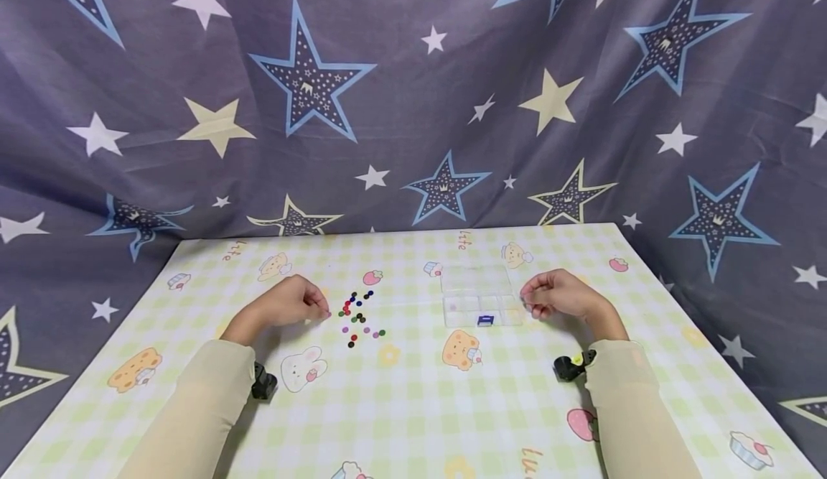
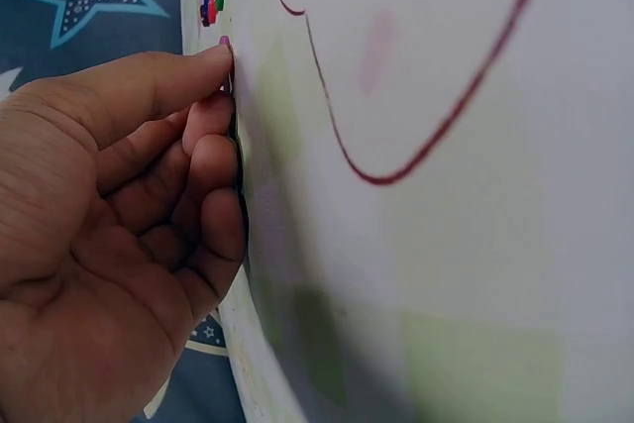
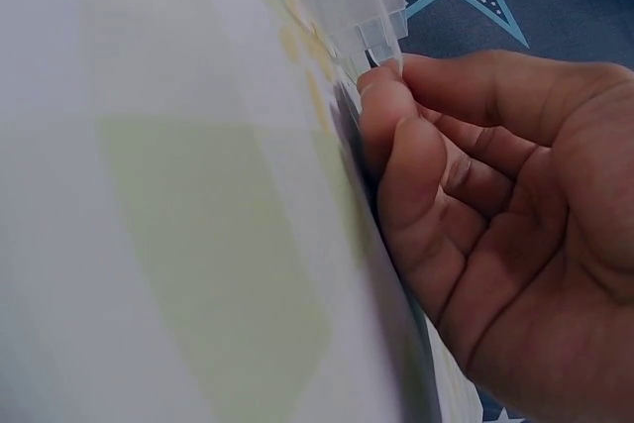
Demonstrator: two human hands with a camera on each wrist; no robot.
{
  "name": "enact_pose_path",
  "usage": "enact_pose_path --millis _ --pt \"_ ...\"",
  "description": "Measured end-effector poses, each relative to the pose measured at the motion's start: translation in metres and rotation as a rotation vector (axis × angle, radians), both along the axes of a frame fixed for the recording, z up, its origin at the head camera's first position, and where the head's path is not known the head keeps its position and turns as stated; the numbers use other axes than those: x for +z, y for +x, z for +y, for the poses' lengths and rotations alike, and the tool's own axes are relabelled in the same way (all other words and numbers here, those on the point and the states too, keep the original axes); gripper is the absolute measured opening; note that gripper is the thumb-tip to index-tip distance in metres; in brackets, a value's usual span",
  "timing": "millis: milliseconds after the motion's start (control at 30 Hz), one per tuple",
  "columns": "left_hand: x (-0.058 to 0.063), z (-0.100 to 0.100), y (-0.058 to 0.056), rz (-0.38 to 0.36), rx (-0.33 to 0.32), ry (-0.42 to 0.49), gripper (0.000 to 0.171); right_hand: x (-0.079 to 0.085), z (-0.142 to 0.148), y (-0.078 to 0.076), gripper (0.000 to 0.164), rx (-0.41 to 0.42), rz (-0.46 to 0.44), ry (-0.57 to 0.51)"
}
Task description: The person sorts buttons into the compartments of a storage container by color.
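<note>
With thumb and forefinger, my left hand (image 1: 291,301) pinches a small purple disc (image 1: 328,314) at the tabletop. In the left wrist view, the purple disc (image 2: 225,42) peeks out past the fingertips. Just right of that hand lies a loose scatter of small round discs (image 1: 360,317) in red, blue, green, purple and black. A clear plastic compartment box (image 1: 454,314) lies with its lid (image 1: 474,279) folded back and a blue latch (image 1: 486,320) at the front. My right hand (image 1: 563,296) pinches the box's right end, and the clear edge also shows at its fingertips in the right wrist view.
The table (image 1: 413,407) has a green checked cover printed with cartoon animals, strawberries and cakes. A dark star-patterned curtain (image 1: 388,105) hangs behind its far edge. Each wrist wears a small black camera, the left one (image 1: 263,382) near the cover.
</note>
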State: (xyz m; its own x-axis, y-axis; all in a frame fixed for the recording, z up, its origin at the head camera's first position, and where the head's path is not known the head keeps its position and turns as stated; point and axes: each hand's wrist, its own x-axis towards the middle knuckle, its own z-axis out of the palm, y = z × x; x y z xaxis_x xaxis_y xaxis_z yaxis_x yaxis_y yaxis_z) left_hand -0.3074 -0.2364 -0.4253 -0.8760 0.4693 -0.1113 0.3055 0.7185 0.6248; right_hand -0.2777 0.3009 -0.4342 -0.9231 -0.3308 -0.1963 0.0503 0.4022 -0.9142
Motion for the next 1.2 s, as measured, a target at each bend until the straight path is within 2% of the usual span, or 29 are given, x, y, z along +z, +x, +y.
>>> enact_pose_path --millis 467,633,800,1000,1200 --pt "0.002 0.004 0.001 -0.007 -0.071 -0.024 0.007 -0.003 0.002 -0.002 0.019 0.001 0.003 0.002" --pt "0.004 0.004 0.002 -0.015 -0.07 -0.034 0.006 -0.003 0.002 -0.002 0.019 0.007 0.007 0.011" --pt "0.003 0.006 -0.001 0.004 -0.068 -0.007 0.006 -0.002 0.001 -0.003 0.019 0.006 0.004 0.01" --pt "0.008 0.018 -0.004 0.004 -0.057 0.024 0.002 -0.001 0.001 -0.002 0.019 0.005 0.003 0.005" --pt "0.011 0.036 -0.008 0.01 -0.082 0.055 0.004 -0.001 0.001 -0.001 0.018 -0.001 0.005 0.015"
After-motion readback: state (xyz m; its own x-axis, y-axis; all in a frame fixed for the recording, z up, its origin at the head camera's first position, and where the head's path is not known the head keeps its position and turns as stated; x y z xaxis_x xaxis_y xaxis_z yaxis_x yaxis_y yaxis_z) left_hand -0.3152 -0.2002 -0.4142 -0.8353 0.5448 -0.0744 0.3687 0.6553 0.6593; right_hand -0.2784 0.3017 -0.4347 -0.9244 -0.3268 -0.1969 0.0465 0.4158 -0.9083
